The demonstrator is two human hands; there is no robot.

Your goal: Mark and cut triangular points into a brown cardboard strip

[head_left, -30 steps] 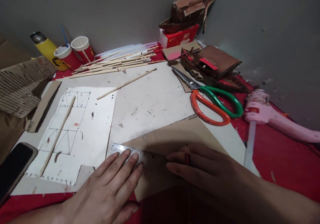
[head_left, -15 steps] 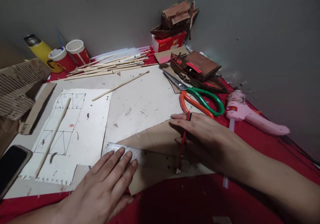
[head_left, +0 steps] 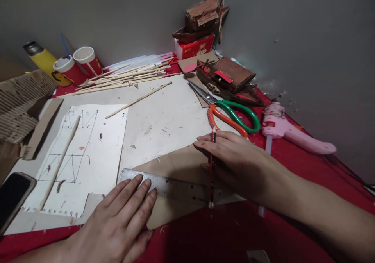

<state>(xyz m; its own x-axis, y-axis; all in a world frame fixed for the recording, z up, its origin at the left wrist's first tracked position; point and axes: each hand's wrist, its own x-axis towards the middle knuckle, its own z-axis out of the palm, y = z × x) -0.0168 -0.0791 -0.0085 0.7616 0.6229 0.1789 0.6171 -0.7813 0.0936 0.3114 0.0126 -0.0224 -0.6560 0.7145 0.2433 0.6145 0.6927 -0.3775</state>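
My left hand (head_left: 121, 212) lies flat, its fingertips pressing the left part of a clear ruler (head_left: 168, 187). The ruler rests across a piece of brown cardboard (head_left: 175, 161). My right hand (head_left: 234, 157) is over the cardboard's right side, with a red and black pencil (head_left: 211, 169) held in its fingers. The pencil's sharpened end points away from me and the other end towards me. The right end of the ruler is in shadow near this hand. Scissors (head_left: 225, 114) with one green and one orange handle lie just beyond my right hand.
A drawn paper sheet (head_left: 108, 161) with a wooden stick (head_left: 60, 163) lies left, beside a phone (head_left: 17, 196). More sticks (head_left: 129, 76), cups (head_left: 86, 61) and a yellow bottle (head_left: 43, 59) are behind. Model boats (head_left: 231, 75) and a pink glue gun (head_left: 293, 132) are right.
The pencil has turned slightly more upright in my right hand, which has shifted a little left. My left hand stays on the ruler. The whole view has shifted slightly.
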